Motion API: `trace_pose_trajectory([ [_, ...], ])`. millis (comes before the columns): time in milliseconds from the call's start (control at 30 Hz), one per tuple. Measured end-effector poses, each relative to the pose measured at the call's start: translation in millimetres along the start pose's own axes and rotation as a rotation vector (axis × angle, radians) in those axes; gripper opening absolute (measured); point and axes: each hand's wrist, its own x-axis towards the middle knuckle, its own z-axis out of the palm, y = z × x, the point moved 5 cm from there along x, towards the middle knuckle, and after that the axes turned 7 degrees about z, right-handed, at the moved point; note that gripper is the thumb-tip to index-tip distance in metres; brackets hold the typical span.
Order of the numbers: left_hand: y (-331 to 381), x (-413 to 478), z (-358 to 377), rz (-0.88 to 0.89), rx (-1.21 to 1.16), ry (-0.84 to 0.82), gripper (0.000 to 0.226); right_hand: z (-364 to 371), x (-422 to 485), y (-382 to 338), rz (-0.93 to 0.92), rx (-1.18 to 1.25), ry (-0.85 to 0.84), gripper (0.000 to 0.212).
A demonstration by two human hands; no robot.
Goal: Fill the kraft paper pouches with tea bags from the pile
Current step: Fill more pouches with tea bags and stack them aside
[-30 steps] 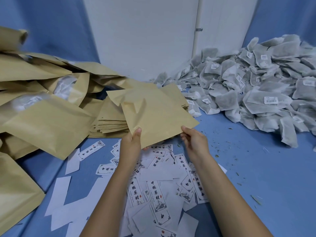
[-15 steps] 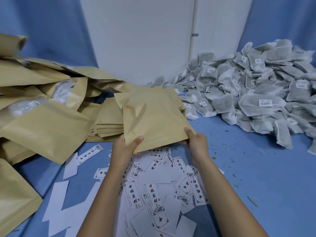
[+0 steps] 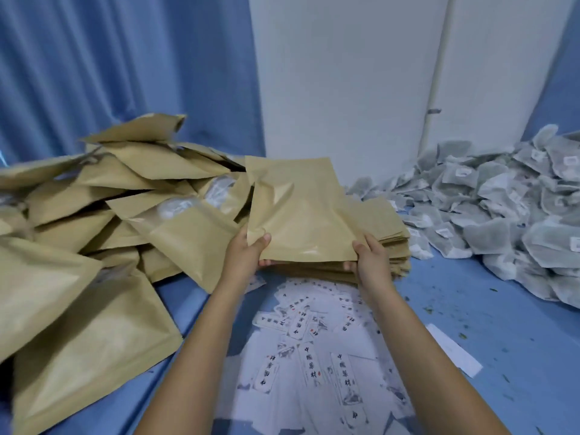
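Holding one kraft paper pouch (image 3: pixel 301 208) flat and slightly tilted, just above a stack of empty pouches (image 3: pixel 392 237). Grasping its near left corner with the left hand (image 3: pixel 244 259), pressing the thumb on top and curling the fingers (image 3: pixel 265 263) underneath. Grasping its near right corner with the right hand (image 3: pixel 372 262) in the same way, laying the thumb over the edge and tucking the fingertips below. Pointing the pouch's far end away from the fingers, toward a white wall panel (image 3: pixel 345 89).

Working directly over that stack, lying beneath and just beyond the fingers, spreading out past the right thumb. Reaching above a scatter of white printed labels (image 3: pixel 314 356), lying nearer than the fingers, between the two forearms. Sitting beside a heap of bulging kraft pouches (image 3: pixel 94 246) piled to the left of the left fingers, a few showing clear windows. Staying well apart from the pile of tea bags (image 3: pixel 502 215), heaped far to the right of the right fingers. Stretching across a blue cloth surface (image 3: pixel 502 340), flecked with green crumbs right of the right forearm. Facing a blue curtain (image 3: pixel 125 58) hanging beyond the left fingers.
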Motion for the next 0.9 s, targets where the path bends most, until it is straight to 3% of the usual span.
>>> trace_pose_trajectory([
  [200,50.5,-11.7,-107.9,0.010,0.118,0.160,0.026,108.7,-31.4,13.0,0.047,0.075,-0.180,0.027],
  [433,121.8,-65.0,-241.8,0.097,0.156,0.505,0.026,249.1,-97.0,34.2,0.142,0.158,-0.434,0.033],
  [500,143.1,-73.7,-284.1,0.117,0.150,0.632,0.035,297.8,-115.8,30.3,0.185,0.190,-0.531,0.027],
  [600,161.0,-76.6,-347.5,0.053,0.123,0.801,0.058,371.9,-147.7,23.2,0.392,0.412,-0.798,0.028],
  [633,162.0,-74.5,-362.1,-0.031,0.219,0.774,0.054,389.5,-155.9,24.2,0.443,0.409,-0.863,0.034],
  [700,156.4,-71.4,-384.3,-0.277,0.707,0.631,0.036,407.5,-168.0,37.6,0.460,0.168,-0.905,0.038],
  [767,148.1,-67.9,-398.5,-0.423,1.211,0.519,0.044,407.4,-173.5,59.9,0.462,-0.042,-0.893,0.036],
  [833,142.7,-60.6,-391.9,-0.363,1.354,0.520,0.041,398.5,-174.5,81.0,0.484,-0.111,-0.901,0.032],
  [900,135.8,-47.8,-364.4,-0.195,1.292,0.463,0.031,386.4,-171.5,96.5,0.480,-0.169,-0.891,0.028],
])
